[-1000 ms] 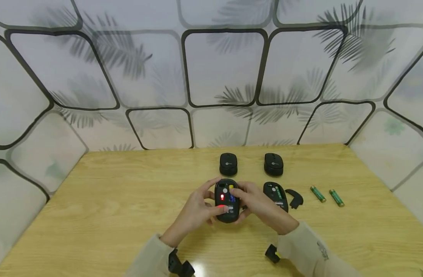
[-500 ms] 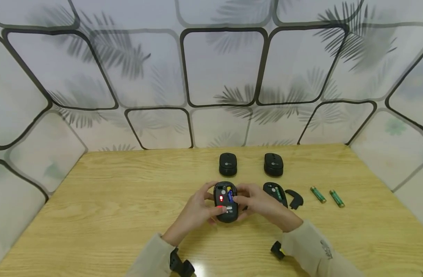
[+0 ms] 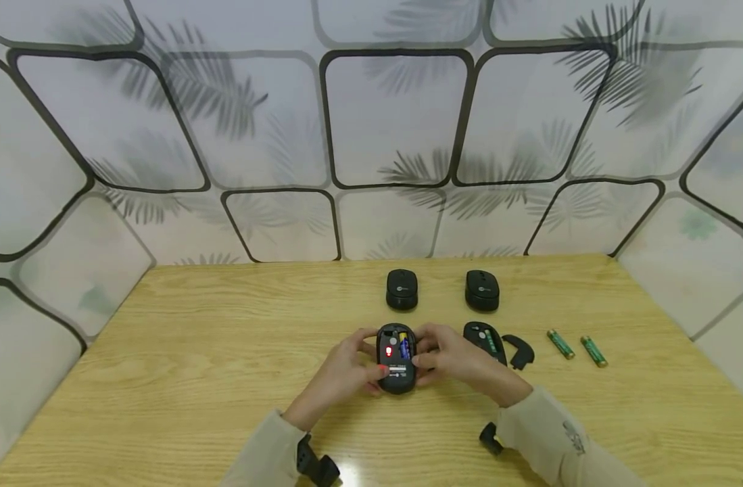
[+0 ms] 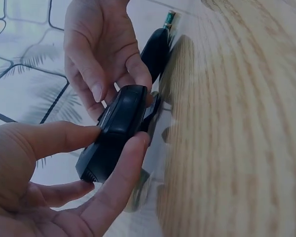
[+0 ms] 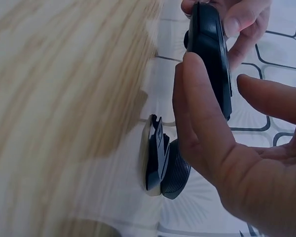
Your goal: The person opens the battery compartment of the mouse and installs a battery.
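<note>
A black computer mouse (image 3: pixel 397 380) is held bottom side up above the table, its battery compartment uncovered. Inside lies a blue and yellow battery (image 3: pixel 404 346), and a red light glows on the underside. My left hand (image 3: pixel 342 368) grips the mouse from the left, thumb on its underside and fingers beneath. On the other side, my right hand (image 3: pixel 459 362) touches the mouse's edge with nearly straight fingers; in the right wrist view its thumb stands apart from it. Right of the hands lie a second upturned mouse (image 3: pixel 485 338) with a green battery inside and a curved black cover (image 3: pixel 519 352).
Two black mice, a left one (image 3: pixel 402 289) and a right one (image 3: pixel 483 291), stand upright farther back. Two loose green batteries, one nearer (image 3: pixel 560 344) and one farther right (image 3: pixel 593 352), lie on the wooden table (image 3: pixel 225 338). A patterned backdrop (image 3: pixel 395 122) rises behind.
My right thumb has come off the battery and back to the mouse's right edge, so the battery shows fully. The held mouse has moved slightly toward me.
</note>
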The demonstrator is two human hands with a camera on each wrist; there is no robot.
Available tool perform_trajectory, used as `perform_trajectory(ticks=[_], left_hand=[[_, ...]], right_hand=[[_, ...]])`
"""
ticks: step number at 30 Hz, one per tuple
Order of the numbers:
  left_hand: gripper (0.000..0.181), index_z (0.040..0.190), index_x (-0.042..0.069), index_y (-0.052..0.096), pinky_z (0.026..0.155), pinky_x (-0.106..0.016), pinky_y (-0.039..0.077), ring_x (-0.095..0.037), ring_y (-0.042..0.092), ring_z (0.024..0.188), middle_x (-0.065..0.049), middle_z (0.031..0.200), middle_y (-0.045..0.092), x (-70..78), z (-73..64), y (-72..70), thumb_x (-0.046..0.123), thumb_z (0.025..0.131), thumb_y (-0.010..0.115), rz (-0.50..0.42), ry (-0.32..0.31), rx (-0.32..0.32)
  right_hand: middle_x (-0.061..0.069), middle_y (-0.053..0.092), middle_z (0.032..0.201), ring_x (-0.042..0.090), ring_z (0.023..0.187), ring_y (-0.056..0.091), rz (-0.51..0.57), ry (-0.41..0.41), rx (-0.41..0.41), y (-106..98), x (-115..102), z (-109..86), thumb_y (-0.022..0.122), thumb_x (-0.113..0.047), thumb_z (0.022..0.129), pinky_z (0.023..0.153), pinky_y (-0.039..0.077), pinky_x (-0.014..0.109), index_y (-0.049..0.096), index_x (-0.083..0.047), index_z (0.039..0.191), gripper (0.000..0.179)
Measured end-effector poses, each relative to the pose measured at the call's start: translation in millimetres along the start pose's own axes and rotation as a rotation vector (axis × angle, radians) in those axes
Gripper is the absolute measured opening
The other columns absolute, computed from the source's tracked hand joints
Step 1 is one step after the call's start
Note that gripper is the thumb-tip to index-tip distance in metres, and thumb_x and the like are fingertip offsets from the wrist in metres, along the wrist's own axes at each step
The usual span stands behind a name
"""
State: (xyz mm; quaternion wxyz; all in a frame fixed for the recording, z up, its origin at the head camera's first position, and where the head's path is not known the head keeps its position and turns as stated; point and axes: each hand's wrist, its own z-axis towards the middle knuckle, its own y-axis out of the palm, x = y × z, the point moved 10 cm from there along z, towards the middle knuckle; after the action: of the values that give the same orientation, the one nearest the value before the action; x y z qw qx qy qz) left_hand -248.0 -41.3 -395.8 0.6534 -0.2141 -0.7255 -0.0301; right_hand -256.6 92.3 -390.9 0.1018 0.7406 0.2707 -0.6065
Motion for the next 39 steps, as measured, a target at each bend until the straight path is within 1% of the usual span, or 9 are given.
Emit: perform_trajectory(ticks=[6, 10, 17, 20, 23, 28, 31, 34, 39], left_hand=[[0.067, 0.146, -0.006, 0.043, 0.059, -0.033, 0.064, -0.020, 0.066, 0.061, -0.016, 0.097, 0.059, -2.9, -0.4, 2.0, -0.010, 0.086, 0.072, 0.043, -0.029, -0.022], [0.067, 0.147, -0.006, 0.043, 0.058, -0.032, 0.063, -0.019, 0.066, 0.064, -0.014, 0.095, 0.060, -4.9, -0.5, 2.7, -0.008, 0.087, 0.072, 0.095, -0.037, -0.024], [0.065, 0.146, -0.008, 0.043, 0.056, -0.031, 0.063, -0.018, 0.065, 0.065, -0.013, 0.092, 0.062, -3.2, -0.5, 3.9, -0.005, 0.088, 0.073, 0.133, -0.035, -0.025], [0.062, 0.143, -0.010, 0.044, 0.054, -0.031, 0.061, -0.017, 0.064, 0.065, -0.012, 0.090, 0.061, 2.3, 0.0, -0.3, -0.003, 0.089, 0.073, 0.157, -0.013, 0.000], [0.055, 0.140, -0.009, 0.048, 0.052, -0.031, 0.060, -0.017, 0.063, 0.063, -0.012, 0.092, 0.060, 10.2, 1.9, -8.3, 0.000, 0.091, 0.072, 0.175, 0.016, 0.054], [0.045, 0.135, -0.005, 0.055, 0.053, -0.034, 0.061, -0.022, 0.064, 0.063, -0.013, 0.097, 0.061, 28.2, 7.2, -21.2, 0.002, 0.093, 0.070, 0.180, 0.073, 0.144], [0.042, 0.133, -0.003, 0.057, 0.056, -0.037, 0.062, -0.025, 0.066, 0.068, -0.013, 0.098, 0.063, 40.0, 12.0, -22.5, 0.002, 0.093, 0.070, 0.178, 0.120, 0.156], [0.039, 0.132, -0.002, 0.058, 0.060, -0.039, 0.063, -0.026, 0.067, 0.074, -0.013, 0.100, 0.064, 48.3, 18.9, -17.0, 0.003, 0.095, 0.068, 0.170, 0.149, 0.105], [0.042, 0.138, -0.003, 0.054, 0.073, -0.037, 0.063, -0.028, 0.068, 0.088, -0.016, 0.111, 0.063, 57.7, 31.2, 3.3, 0.010, 0.100, 0.064, 0.193, 0.145, -0.085]], right_hand=[[0.023, 0.057, 0.108, 0.021, 0.080, 0.067, -0.014, 0.013, -0.019, 0.7, 1.5, -0.5, 0.058, 0.006, 0.096, 0.075, 0.065, 0.038, 0.046, 0.020, 0.131, 0.039], [0.022, 0.057, 0.106, 0.020, 0.078, 0.066, -0.028, 0.018, -0.020, 0.4, 2.7, -0.1, 0.057, 0.005, 0.097, 0.074, 0.065, 0.037, 0.047, 0.020, 0.130, 0.038], [0.021, 0.058, 0.110, 0.022, 0.082, 0.066, -0.056, 0.055, 0.010, -5.0, 6.8, -0.4, 0.058, 0.002, 0.097, 0.074, 0.065, 0.038, 0.045, 0.020, 0.136, 0.044], [0.022, 0.057, 0.110, 0.024, 0.083, 0.067, -0.073, 0.054, 0.021, -11.8, 3.6, -1.8, 0.056, 0.001, 0.100, 0.074, 0.065, 0.038, 0.043, 0.020, 0.138, 0.044], [0.023, 0.056, 0.111, 0.027, 0.084, 0.069, -0.099, 0.033, 0.033, -22.7, -4.0, -5.0, 0.054, -0.001, 0.102, 0.075, 0.065, 0.040, 0.042, 0.019, 0.139, 0.043], [0.026, 0.056, 0.112, 0.029, 0.089, 0.069, -0.118, -0.019, 0.067, -49.3, -16.3, -9.6, 0.054, -0.004, 0.104, 0.077, 0.064, 0.043, 0.037, 0.018, 0.142, 0.047], [0.029, 0.057, 0.115, 0.029, 0.091, 0.069, -0.121, -0.041, 0.098, -67.9, -21.7, -12.6, 0.055, -0.004, 0.104, 0.080, 0.064, 0.043, 0.034, 0.019, 0.143, 0.050], [0.032, 0.054, 0.120, 0.029, 0.095, 0.068, -0.126, -0.055, 0.123, -85.9, -24.8, -15.9, 0.054, -0.006, 0.105, 0.083, 0.063, 0.042, 0.031, 0.019, 0.145, 0.052], [0.035, 0.046, 0.132, 0.027, 0.101, 0.066, -0.105, -0.046, 0.176, -115.7, -23.4, -22.1, 0.052, -0.011, 0.107, 0.088, 0.062, 0.041, 0.028, 0.017, 0.147, 0.055]])
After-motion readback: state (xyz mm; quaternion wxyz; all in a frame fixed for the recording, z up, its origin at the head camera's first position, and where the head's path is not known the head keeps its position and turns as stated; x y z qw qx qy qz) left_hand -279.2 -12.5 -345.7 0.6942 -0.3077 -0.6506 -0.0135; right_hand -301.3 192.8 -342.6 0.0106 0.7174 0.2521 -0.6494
